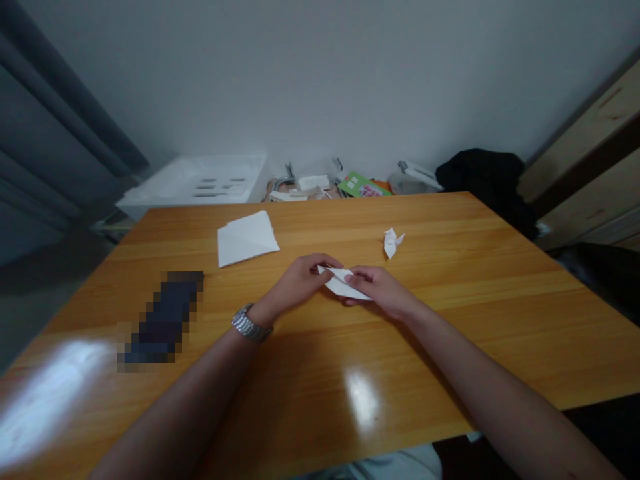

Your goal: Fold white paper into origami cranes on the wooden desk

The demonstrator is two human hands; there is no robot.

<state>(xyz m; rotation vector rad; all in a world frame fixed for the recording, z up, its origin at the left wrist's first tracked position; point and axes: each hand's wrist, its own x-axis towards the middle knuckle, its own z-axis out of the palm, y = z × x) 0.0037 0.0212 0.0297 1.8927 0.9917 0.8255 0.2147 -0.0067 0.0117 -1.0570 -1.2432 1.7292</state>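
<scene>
Between my hands, just above the table, is a folded piece of white paper [342,284] with pointed ends. My left hand [311,275], with a metal watch [249,324] on its wrist, pinches the paper's left end between thumb and fingers. On the right end, my right hand [379,288] presses its thumb on top while its fingers curl underneath. Beyond the right hand lies a small folded white paper figure [392,243]. A stack of white paper sheets [247,239] rests further back on the left.
The wooden table [300,387] spans the view. On its left lies a dark, pixelated flat object [165,319]. Behind the far edge are a white foam box [215,177], a green booklet [361,185] and a black cloth-like heap [480,177].
</scene>
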